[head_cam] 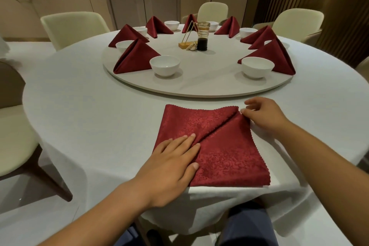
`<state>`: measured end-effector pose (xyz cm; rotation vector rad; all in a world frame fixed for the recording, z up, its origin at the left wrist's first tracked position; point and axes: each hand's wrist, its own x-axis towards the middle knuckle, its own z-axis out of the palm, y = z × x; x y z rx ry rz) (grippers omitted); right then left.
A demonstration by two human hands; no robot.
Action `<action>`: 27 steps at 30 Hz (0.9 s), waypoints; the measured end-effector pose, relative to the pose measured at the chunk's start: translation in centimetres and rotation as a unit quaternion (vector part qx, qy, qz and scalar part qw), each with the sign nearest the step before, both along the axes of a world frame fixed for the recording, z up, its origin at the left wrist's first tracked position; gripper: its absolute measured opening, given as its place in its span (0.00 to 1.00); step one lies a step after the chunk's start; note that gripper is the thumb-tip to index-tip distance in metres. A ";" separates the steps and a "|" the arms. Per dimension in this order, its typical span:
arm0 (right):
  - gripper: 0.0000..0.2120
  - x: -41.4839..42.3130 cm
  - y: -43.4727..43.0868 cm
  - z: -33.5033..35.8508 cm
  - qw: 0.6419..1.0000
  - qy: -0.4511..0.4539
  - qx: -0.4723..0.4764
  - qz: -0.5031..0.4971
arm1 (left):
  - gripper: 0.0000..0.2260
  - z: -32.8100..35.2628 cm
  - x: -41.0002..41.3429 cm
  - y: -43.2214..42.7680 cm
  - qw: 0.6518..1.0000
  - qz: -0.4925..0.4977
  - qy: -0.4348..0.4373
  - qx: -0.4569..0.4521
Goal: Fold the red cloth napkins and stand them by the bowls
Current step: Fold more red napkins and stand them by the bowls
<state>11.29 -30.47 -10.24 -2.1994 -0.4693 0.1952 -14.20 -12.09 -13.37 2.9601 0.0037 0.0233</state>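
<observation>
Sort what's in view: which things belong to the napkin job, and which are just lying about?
Job: flat red napkin, left hand pressing it, right hand at its corner, folded napkins, white bowls.
Lying about: sauce jar, gold triangle stand, cream chairs.

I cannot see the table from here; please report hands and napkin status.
Left hand flat on napkin. Right hand pinches its far right corner. Napkin half folded, lying flat. Nothing in the way.

No text, label, brand, number or sign can be read on anything shown in this view.
</observation>
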 end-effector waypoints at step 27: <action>0.07 2.6 2.0 1.3 0.996 0.026 -0.048 0.074 | 0.30 0.5 0.2 -0.2 1.000 -0.006 0.022 0.011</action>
